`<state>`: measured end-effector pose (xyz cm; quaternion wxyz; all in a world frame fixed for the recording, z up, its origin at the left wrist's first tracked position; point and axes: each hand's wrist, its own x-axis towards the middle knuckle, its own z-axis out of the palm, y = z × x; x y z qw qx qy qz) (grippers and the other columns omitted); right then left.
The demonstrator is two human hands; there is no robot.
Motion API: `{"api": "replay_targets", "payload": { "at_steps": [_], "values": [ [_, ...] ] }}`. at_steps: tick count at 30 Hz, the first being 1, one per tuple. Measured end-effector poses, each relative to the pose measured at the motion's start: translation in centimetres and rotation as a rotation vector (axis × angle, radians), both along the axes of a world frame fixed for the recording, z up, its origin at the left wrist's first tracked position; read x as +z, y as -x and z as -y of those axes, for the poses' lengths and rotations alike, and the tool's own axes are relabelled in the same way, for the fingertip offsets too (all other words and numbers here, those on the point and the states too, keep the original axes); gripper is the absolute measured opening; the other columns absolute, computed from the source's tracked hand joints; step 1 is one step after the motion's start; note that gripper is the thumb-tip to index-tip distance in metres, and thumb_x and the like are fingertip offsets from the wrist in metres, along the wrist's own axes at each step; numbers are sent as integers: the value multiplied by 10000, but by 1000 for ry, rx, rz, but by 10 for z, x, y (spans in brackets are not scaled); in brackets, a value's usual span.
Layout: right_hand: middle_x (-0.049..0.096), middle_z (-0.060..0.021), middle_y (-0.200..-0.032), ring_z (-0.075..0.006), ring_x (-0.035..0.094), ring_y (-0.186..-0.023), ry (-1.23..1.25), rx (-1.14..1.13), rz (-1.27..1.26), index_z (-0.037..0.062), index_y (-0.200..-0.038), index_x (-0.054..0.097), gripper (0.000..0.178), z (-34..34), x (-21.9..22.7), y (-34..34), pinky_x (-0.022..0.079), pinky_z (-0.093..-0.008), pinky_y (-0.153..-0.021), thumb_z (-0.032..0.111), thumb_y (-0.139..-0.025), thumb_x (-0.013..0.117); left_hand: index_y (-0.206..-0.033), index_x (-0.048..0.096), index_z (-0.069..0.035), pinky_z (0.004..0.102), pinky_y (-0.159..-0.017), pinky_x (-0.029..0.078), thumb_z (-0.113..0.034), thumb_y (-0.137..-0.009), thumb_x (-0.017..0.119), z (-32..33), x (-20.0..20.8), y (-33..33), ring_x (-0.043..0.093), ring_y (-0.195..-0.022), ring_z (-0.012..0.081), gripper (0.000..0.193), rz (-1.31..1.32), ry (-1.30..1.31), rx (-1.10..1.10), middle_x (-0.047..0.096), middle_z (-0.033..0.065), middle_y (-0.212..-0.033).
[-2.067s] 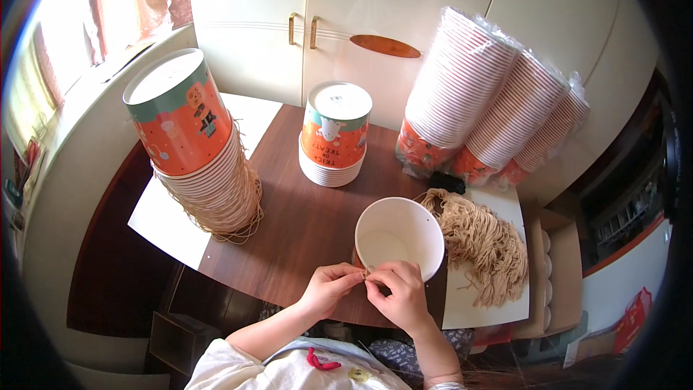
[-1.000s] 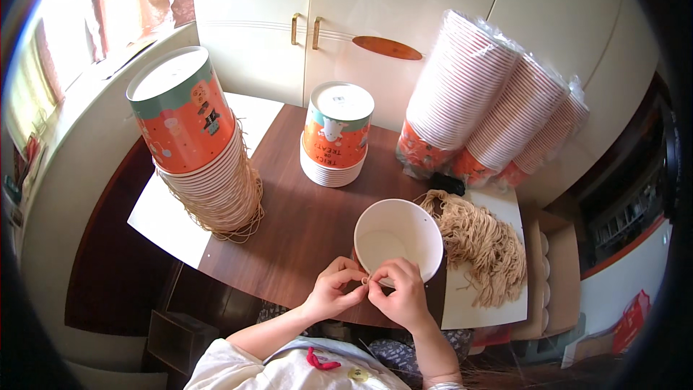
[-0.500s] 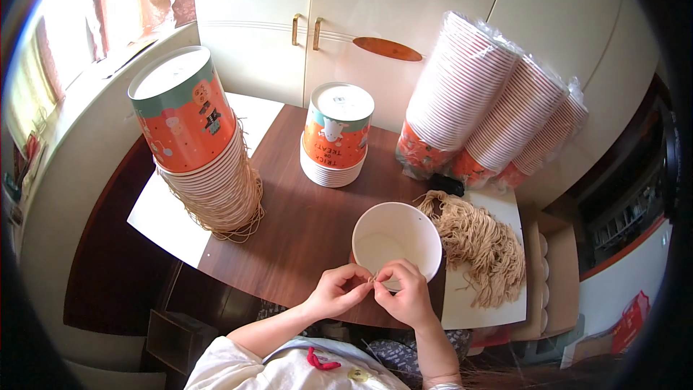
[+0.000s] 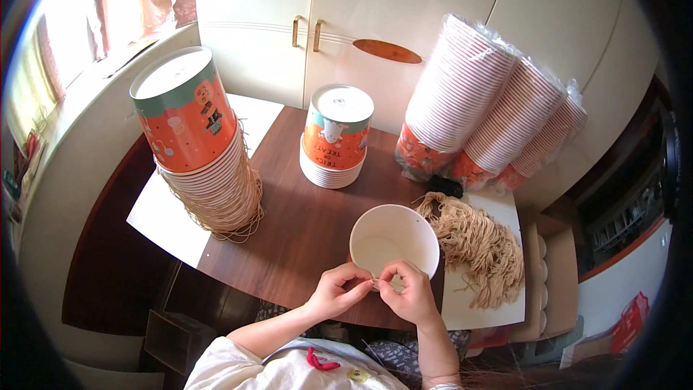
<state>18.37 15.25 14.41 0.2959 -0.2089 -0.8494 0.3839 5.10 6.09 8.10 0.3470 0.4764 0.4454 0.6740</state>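
Paper bucket (image 4: 382, 231), mouth upward with a white inside, sits at the near right of the brown tabletop (image 4: 281, 209), close in front of the person; whether it leans a little I cannot tell.

From the head camera, the only view, taking the bucket as the clock's centre with twelve pointing away from the person: both hands meet at the near rim, about seven o'clock. The left hand (image 4: 341, 292) pinches a thin beige cord (image 4: 375, 282) between thumb and forefinger; the right hand (image 4: 408, 293) pinches at the same spot from its own side. How the cord is looped or knotted is too small to tell. A small dark hole (image 4: 416, 220) shows under the rim at one o'clock.

I judge the bucket light and stiffish, thin-walled, its smooth face a bit slippery, easily dented if squeezed. Its firmest hold should be the rim, at three and nine o'clock. The cord looks soft and limp, best nipped near its end.

At three o'clock lies a loose cord heap (image 4: 480, 249), likely to tangle; draw single strands from its edge. Upturned bucket stacks stand at eleven (image 4: 336, 133) and ten o'clock, the latter a tall stack (image 4: 189, 133) draped with cord. Plastic-wrapped stacks (image 4: 462, 87) lean at one o'clock.
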Motion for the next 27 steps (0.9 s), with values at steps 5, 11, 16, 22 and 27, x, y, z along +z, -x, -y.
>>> {"api": "replay_targets", "payload": {
  "at_steps": [5,11,16,22,27],
  "values": [
    [577,-69,-699,-242,583,-676,38,-13,39,48,-756,538,103,4,4,1,447,-328,-663,61,-704,626,-864,592,8,172,-593,396,-57,-844,597,2,1,0,486,-686,32,68,-27,11,50,561,0,-797],
    [580,-70,-708,-226,588,-679,-37,-16,8,47,-765,541,110,2,4,0,453,-328,-656,66,-706,632,-871,592,4,168,-567,374,-62,-846,597,1,1,-3,449,-655,21,71,5,74,56,546,-18,-759],
    [608,-68,-733,-181,596,-677,-59,-13,13,35,-830,594,143,0,5,1,470,-292,-639,42,-696,645,-890,594,7,171,-593,395,-73,-856,593,1,-2,-3,473,-680,25,87,36,98,46,570,-7,-784],
    [621,-58,-791,-205,599,-699,-132,1,51,51,-858,599,188,-2,0,0,461,-319,-673,107,-706,695,-914,599,12,180,-642,419,-74,-864,586,0,5,-5,509,-726,38,100,200,58,-3,597,8,-822],
    [626,-57,-773,-213,602,-689,-78,-28,14,53,-835,609,160,1,4,0,459,-318,-675,104,-713,700,-906,601,15,185,-647,424,-77,-862,589,1,6,-3,518,-737,43,103,193,62,7,602,14,-830]
  ]
}}
